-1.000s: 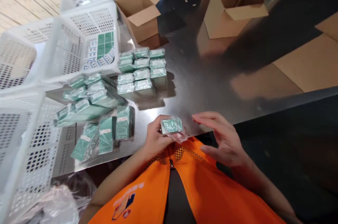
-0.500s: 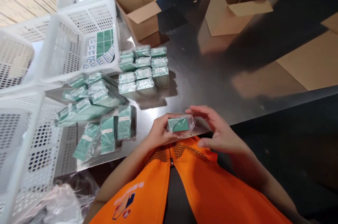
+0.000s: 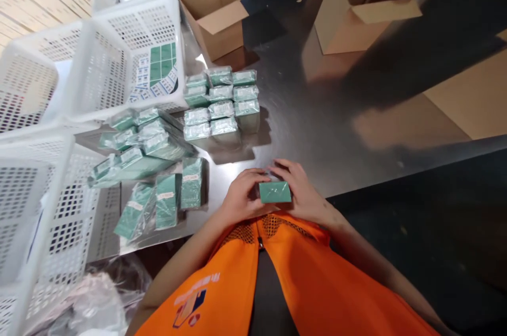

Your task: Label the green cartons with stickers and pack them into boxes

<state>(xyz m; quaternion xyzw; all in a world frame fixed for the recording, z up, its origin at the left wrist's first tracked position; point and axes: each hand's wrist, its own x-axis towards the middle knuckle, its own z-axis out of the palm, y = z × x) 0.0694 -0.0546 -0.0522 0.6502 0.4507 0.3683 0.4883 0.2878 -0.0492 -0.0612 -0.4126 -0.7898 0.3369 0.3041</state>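
Close in front of my orange vest, a small green box [image 3: 274, 192] in clear plastic wrap is held between both hands, one end facing up. My left hand [image 3: 242, 196] is closed on its left side, and my right hand [image 3: 303, 193] closes on its right side. To the left, three wrapped green boxes [image 3: 191, 183] rest on the table near its front edge. Behind them, more wrapped boxes [image 3: 146, 140] lean together in a slanted pile. Several others stand upright in a tight group [image 3: 222, 109] beyond.
White perforated baskets [image 3: 122, 56] line the left side; one holds green boxes and labels. Two open cardboard boxes [image 3: 222, 24] [image 3: 348, 29] stand on the metal table [image 3: 301, 130] at the back. A cardboard sheet [image 3: 475, 95] lies at the right. Plastic bags [image 3: 95, 304] are below left.
My right hand has moved left and closed onto the green box; it was apart with fingers spread. The loose plastic at the box's right end is now gathered against it. The view shifted slightly.
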